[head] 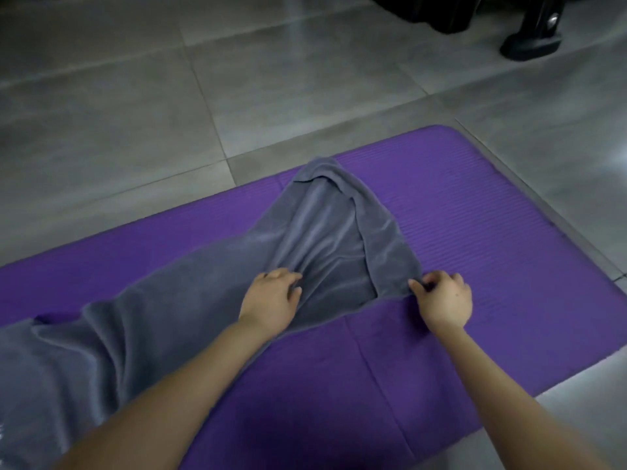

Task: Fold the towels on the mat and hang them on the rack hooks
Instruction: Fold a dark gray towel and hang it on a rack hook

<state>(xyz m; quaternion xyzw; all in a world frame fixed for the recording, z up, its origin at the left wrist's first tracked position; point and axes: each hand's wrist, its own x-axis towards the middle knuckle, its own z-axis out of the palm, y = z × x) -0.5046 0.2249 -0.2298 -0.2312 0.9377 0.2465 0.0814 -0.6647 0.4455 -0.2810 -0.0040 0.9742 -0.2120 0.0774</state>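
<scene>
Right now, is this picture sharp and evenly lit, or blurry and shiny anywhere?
Head view: dim; pale glare streaks the floor tiles; the grey towel and the left hand and right hand gripping it look slightly blurred; the wide lens bows the purple mat; a shadow darkens its near part.

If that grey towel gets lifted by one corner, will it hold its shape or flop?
Likely flops: the grey towel lies creased and folded over itself. It stretches long across the purple mat, so probably heavy. Its plush surface should drag, not slide.
</scene>
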